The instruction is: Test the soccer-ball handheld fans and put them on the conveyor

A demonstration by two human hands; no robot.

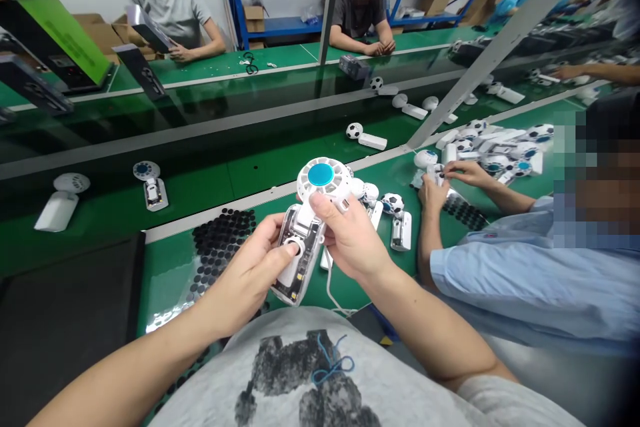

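Observation:
Both my hands hold one small white fan device above the table's near edge. Its round head has a blue centre, and its clear-cased body shows electronics inside. My left hand grips the body from the left, thumb on a dark round spot in a white ring. My right hand wraps the right side, with its thumb at the joint below the head. A sheet of black round stickers lies left of the device. Behind my right hand are more fan devices, and a white cord hangs beside the body.
A green conveyor carries spaced-out fan devices across the view. A dark panel fills the lower left. At the right, a person's hands work on a device beside a pile of fans. A slanted metal post crosses the conveyor.

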